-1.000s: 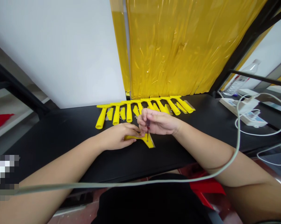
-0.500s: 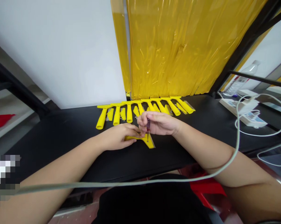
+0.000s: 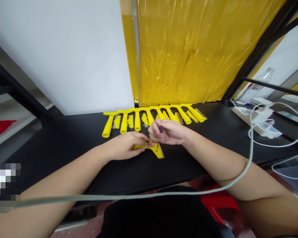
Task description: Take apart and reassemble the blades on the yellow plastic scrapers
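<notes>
My left hand [image 3: 129, 145] is closed around the handle of a yellow scraper [image 3: 158, 152], which lies on the black tabletop with its blade end to the right. In my right hand [image 3: 170, 132] is a screwdriver [image 3: 161, 129] with a dark purple handle, mostly hidden by the fingers. Its thin shaft points down to a screw on the scraper's head. Beyond my hands, several yellow scraper handles [image 3: 124, 123] stretch along the back of the table, with small yellow plates and metal blades between them.
A white cable [image 3: 250, 145] loops across in front of my arms. At right are a white power strip [image 3: 259, 122] and a clear plastic bottle [image 3: 256, 86]. Yellow film [image 3: 188, 49] and a white panel [image 3: 77, 56] rise behind the table, between black frame posts.
The screwdriver's handle has tilted and turned within my right hand, which has shifted slightly. My left hand and the scraper stay nearly in place.
</notes>
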`<state>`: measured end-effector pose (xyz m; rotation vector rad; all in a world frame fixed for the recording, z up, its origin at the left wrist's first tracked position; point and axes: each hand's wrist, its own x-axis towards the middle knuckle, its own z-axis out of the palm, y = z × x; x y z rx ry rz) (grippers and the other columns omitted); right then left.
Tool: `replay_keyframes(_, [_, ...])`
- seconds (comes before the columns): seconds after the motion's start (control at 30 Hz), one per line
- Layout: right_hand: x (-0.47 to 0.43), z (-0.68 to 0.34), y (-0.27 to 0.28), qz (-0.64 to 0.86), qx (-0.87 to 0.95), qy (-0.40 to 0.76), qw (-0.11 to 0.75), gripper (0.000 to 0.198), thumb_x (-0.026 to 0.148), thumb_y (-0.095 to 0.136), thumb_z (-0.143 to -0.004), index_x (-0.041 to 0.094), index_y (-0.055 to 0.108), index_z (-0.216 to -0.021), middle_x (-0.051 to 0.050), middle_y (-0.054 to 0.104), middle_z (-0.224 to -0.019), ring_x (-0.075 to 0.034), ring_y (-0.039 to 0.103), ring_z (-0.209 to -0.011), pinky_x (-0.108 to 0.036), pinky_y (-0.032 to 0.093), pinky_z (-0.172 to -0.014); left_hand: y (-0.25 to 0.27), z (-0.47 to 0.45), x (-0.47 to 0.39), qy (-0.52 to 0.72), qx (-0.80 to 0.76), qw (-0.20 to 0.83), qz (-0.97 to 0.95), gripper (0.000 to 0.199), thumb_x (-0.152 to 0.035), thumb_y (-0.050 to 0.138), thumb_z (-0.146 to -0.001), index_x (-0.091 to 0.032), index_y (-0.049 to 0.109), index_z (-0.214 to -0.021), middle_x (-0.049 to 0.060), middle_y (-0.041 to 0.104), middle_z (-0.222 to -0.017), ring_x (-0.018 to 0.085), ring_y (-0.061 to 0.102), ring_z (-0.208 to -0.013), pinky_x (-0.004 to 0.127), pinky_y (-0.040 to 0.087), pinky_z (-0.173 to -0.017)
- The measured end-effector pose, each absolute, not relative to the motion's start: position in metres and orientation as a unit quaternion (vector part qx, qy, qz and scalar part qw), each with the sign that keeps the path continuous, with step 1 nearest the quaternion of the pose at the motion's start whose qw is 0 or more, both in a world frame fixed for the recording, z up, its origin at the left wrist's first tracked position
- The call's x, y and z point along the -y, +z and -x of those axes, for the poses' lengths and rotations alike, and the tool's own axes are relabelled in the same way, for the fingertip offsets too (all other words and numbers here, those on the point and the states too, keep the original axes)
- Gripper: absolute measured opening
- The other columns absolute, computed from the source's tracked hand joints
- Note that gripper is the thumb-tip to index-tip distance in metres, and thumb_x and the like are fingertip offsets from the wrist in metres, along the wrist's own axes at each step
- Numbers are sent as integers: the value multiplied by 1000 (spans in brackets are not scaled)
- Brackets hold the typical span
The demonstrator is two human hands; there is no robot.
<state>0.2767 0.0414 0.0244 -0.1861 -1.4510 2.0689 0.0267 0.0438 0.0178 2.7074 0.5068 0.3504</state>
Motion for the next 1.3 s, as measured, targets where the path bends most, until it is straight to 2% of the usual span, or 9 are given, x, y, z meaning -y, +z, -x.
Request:
replay_keyframes(0.1, [-41, -276, 24, 70, 533, 795, 281, 37, 56, 56, -105, 20, 64, -100, 9, 38, -58, -11, 35, -52, -30, 48, -68, 20, -27, -43, 123, -176, 184, -959, 48, -10, 64, -94, -31, 74, -135, 5, 73, -137, 23, 69, -126, 35, 55, -110])
replay_keyframes(0.2, [-37, -276, 26, 64, 512, 802, 300, 27, 48, 71, -98, 24, 60, -101, 6, 49, -69, -12, 46, -62, -30, 49, -74, 20, -27, -43, 133, -168, 185, -959, 45, -10, 64, -94, -29, 75, -134, 6, 74, -137, 23, 70, -125, 35, 55, -111])
replay_keyframes(0.33, [-37, -275, 27, 67, 533, 781, 317, 34, 47, 76, -95, 18, 62, -85, -1, 60, -87, -15, 58, -77, -32, 50, -77, 19, -26, -43, 133, -173, 177, -960, 42, -11, 64, -94, -28, 76, -131, 5, 73, -137, 22, 69, -127, 33, 53, -112])
replay_keyframes(0.53, [-39, -275, 23, 89, 538, 790, 281, 38, 58, 57, -104, 20, 62, -101, 9, 37, -58, -12, 35, -52, -31, 47, -68, 21, -27, -42, 117, -175, 182, -961, 47, -9, 63, -94, -30, 74, -135, 4, 73, -136, 22, 69, -126, 34, 53, -112])
replay_keyframes(0.77, [-37, -274, 25, 68, 545, 776, 309, 38, 50, 75, -95, 18, 59, -85, -1, 59, -84, -15, 57, -76, -33, 49, -76, 20, -26, -42, 123, -176, 178, -960, 43, -9, 64, -93, -27, 76, -131, 5, 74, -136, 21, 68, -127, 32, 52, -113])
replay_keyframes(0.83, [-38, -274, 24, 73, 553, 774, 300, 41, 54, 68, -99, 16, 62, -82, 2, 53, -70, -14, 52, -66, -34, 48, -74, 21, -27, -41, 121, -180, 179, -960, 44, -9, 64, -94, -28, 75, -132, 5, 73, -136, 21, 69, -126, 32, 53, -112])
replay_keyframes(0.97, [-38, -275, 23, 63, 536, 793, 282, 38, 57, 62, -102, 20, 63, -104, 9, 40, -60, -11, 35, -53, -30, 45, -69, 22, -27, -40, 114, -183, 181, -960, 46, -9, 64, -93, -30, 74, -134, 5, 73, -136, 22, 69, -125, 33, 54, -110])
replay_keyframes(1.17, [-37, -274, 25, 61, 542, 782, 301, 34, 49, 75, -95, 18, 62, -87, -1, 60, -85, -16, 56, -77, -34, 48, -78, 20, -26, -41, 121, -185, 191, -956, 39, -13, 64, -95, -28, 76, -129, 6, 73, -135, 22, 69, -125, 34, 54, -111])
replay_keyframes(1.3, [-39, -273, 23, 60, 548, 784, 285, 44, 58, 61, -102, 16, 67, -90, 6, 44, -62, -12, 41, -57, -32, 47, -72, 22, -27, -41, 111, -189, 193, -956, 42, -12, 63, -96, -29, 75, -133, 6, 72, -138, 22, 68, -126, 34, 53, -112])
